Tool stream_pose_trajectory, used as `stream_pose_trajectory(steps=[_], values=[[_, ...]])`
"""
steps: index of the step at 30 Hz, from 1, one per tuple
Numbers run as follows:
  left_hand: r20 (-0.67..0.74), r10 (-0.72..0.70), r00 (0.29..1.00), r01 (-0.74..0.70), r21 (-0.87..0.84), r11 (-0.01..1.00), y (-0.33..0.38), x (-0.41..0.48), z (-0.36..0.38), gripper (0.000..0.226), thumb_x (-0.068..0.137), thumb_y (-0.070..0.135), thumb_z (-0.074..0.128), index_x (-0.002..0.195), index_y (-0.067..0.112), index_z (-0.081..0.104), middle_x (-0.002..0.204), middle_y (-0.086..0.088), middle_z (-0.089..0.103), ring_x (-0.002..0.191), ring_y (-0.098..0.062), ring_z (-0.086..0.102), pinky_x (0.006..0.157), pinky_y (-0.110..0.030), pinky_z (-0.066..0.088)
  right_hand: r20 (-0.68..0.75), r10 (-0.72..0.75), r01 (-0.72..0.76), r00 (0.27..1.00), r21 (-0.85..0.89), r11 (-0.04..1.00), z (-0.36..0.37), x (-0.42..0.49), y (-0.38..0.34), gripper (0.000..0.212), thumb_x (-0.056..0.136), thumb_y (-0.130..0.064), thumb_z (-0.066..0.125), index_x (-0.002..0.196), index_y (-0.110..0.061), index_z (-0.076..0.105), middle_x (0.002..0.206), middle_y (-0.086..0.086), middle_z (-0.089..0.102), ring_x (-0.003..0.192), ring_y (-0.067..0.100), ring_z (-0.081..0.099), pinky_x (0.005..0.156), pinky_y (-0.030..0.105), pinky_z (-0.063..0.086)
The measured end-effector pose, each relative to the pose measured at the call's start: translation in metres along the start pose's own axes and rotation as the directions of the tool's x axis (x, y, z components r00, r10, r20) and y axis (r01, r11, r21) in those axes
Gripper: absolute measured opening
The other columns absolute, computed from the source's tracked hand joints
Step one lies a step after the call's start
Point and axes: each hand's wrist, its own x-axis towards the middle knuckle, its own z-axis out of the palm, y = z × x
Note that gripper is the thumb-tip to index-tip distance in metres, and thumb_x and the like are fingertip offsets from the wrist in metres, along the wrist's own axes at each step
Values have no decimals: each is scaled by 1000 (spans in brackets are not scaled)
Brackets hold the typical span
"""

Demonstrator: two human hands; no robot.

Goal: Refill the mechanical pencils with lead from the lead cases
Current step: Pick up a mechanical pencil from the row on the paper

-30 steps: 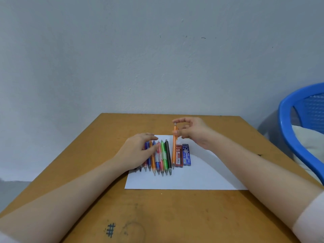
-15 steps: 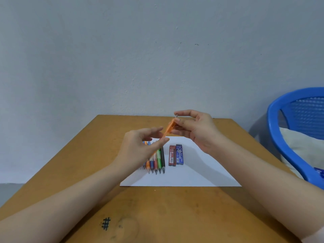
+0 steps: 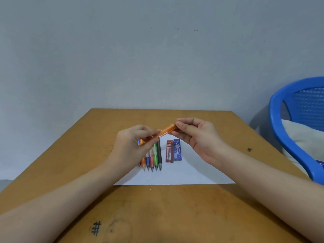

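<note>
Nearest, at 6 o'clock, the worn brown wooden table (image 3: 175, 216) carries an inked hash mark (image 3: 96, 228) towards 7 o'clock. Beyond it lies a white sheet of paper (image 3: 189, 174), probably laid down so that thin leads show up against it. On the sheet, a row of coloured plastic mechanical pencils (image 3: 155, 158) lies side by side, tips towards 6 o'clock; the left forearm hides part of the row. Just beside them at 3 o'clock lie a slim red plastic lead case (image 3: 169, 152) and a slim blue plastic lead case (image 3: 177, 150), touching each other, within easy reach and apparently unopened.

Above these, clear of the table, the orange plastic mechanical pencil (image 3: 166, 130) slants from 8 o'clock up to 2 o'clock. The left hand (image 3: 129, 148) curls its fingers round the barrel to steady it. The right hand (image 3: 199, 137) pinches the upper cap end between thumb and forefinger, a grip that suits pulling the cap off to expose the lead tube. Refilling looks barely begun. Nothing stands between the hands and the cases.

Farther off at 3 o'clock, a blue plastic chair (image 3: 280, 123) holding a white cushion (image 3: 303, 137) stands beside the table. A plain grey wall (image 3: 157, 50) closes 12 o'clock.
</note>
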Motion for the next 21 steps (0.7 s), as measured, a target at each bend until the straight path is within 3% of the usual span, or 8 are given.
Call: stream_pose_trajectory(steps=[4, 10, 13, 16, 18, 21], values=[[29, 47, 998, -49, 50, 998, -2, 0, 0, 22, 79, 8, 74, 101, 8, 74, 85, 2, 69, 79, -4, 57, 69, -1, 41, -30, 7, -6, 1000, 36, 999, -3, 2, 6, 6, 83, 6, 61, 89, 4, 63, 78, 15, 70, 75, 25, 70, 71, 24, 58], [68, 34, 997, -42, 110, 993, -10, -1, -1, 26, 77, 6, 76, 103, 9, 74, 88, -1, 71, 78, -2, 57, 69, 2, 41, -105, -47, 52, 993, 43, 998, -13, 10, 6, 4, 85, 5, 59, 88, 4, 62, 76, 16, 70, 71, 25, 70, 73, 26, 59], [61, -25, 998, 18, 112, 994, -15, 0, -4, 27, 79, 9, 74, 106, 9, 72, 91, 0, 70, 77, -3, 59, 71, 3, 41, -111, -133, 102, 985, -253, 962, -27, 17, 2, 7, 85, 3, 62, 84, -3, 64, 76, 13, 68, 69, 21, 67, 70, 23, 57], [58, -76, 995, 67, 141, 988, -18, 2, -5, 28, 81, 13, 72, 109, 12, 71, 94, 2, 69, 79, -4, 58, 63, -3, 44, -76, -167, 64, 983, -712, 699, -42, 25, 4, 13, 82, -5, 71, 76, -17, 68, 72, 1, 66, 65, 9, 57, 64, 17, 47], [52, -89, 995, 80, 163, 983, -21, 3, -6, 28, 82, 14, 71, 110, 11, 71, 95, 0, 70, 80, -5, 58, 67, -6, 41, -91, -130, -1, 987, -825, 565, -49, 30, 8, 11, 80, -11, 74, 75, -20, 70, 71, -3, 65, 66, 7, 54, 60, 17, 41], [48, -89, 995, 79, 170, 982, -25, 4, -7, 28, 82, 14, 71, 110, 11, 71, 95, -1, 70, 80, -4, 58, 69, -9, 42, -106, -94, -40, 990, -844, 535, -53, 33, 12, 5, 79, -14, 75, 80, -18, 73, 70, -9, 65, 64, 2, 54, 57, 15, 39]])
